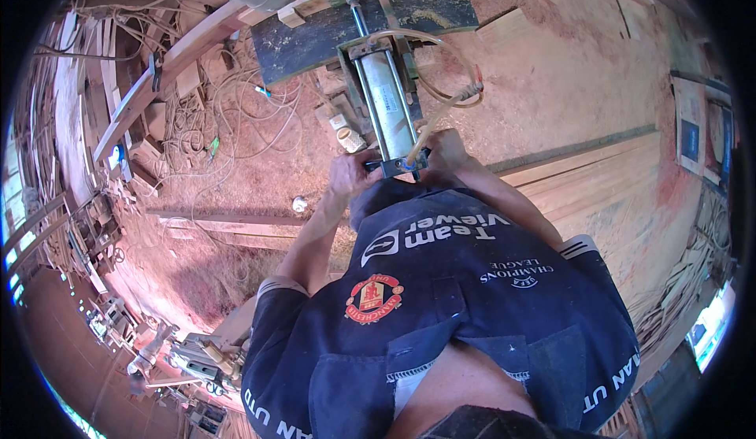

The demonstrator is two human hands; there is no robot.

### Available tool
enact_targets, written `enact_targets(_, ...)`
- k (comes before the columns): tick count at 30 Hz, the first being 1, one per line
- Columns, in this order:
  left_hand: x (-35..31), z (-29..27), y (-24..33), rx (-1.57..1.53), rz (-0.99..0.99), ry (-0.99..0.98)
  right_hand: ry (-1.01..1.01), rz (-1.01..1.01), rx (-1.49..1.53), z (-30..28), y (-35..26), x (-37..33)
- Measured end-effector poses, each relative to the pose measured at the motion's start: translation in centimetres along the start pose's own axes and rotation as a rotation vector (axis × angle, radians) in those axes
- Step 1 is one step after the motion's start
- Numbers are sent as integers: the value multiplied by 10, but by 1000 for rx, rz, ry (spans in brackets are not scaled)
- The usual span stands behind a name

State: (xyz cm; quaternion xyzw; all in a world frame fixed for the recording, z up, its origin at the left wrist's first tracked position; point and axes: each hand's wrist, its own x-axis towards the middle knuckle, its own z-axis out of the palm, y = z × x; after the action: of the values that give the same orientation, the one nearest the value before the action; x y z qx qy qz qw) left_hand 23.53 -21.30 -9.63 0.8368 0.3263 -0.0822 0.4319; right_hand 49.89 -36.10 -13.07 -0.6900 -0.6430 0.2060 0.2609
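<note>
In front of my body is a pneumatic cylinder [386, 100] with a pale barrel, steel tie rods and a dark end block close to me. Its rod [358, 18] points away, toward a dark board [295, 45] strewn with wood chips. My left hand [349, 174] is closed at the left side of the near end block. On the right side of the same end, my right hand [446, 152] is closed too, its fingertips partly hidden behind the cylinder. A clear yellowish air hose [429, 128] runs from the end block and loops to the right.
Long planks [583, 167] lie on the dusty floor at the right, and a beam [236, 229] lies at the left. Tangled hoses [193, 136] spread over the floor at the far left. A small wood block [290, 17] rests on the dark board. Scrap wood lines the left side.
</note>
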Motion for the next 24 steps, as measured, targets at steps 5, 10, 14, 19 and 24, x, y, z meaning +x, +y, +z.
enact_targets(5, 3, -2, -27, -293, 208, 40, -39, -28, -5, -19, -21, 8)
enact_targets(10, 5, 2, -54, -259, 273, 21, -90, -23, 39, -21, -44, 9)
enact_targets(14, 2, 7, -52, -279, 207, 46, -186, 40, -15, -11, -42, 12)
enact_targets(19, 1, 6, -50, -245, 213, 64, -157, 32, 0, -8, -39, 11)
enact_targets(24, 2, 6, -51, -191, 203, 49, -157, 15, -2, -17, -40, 11)
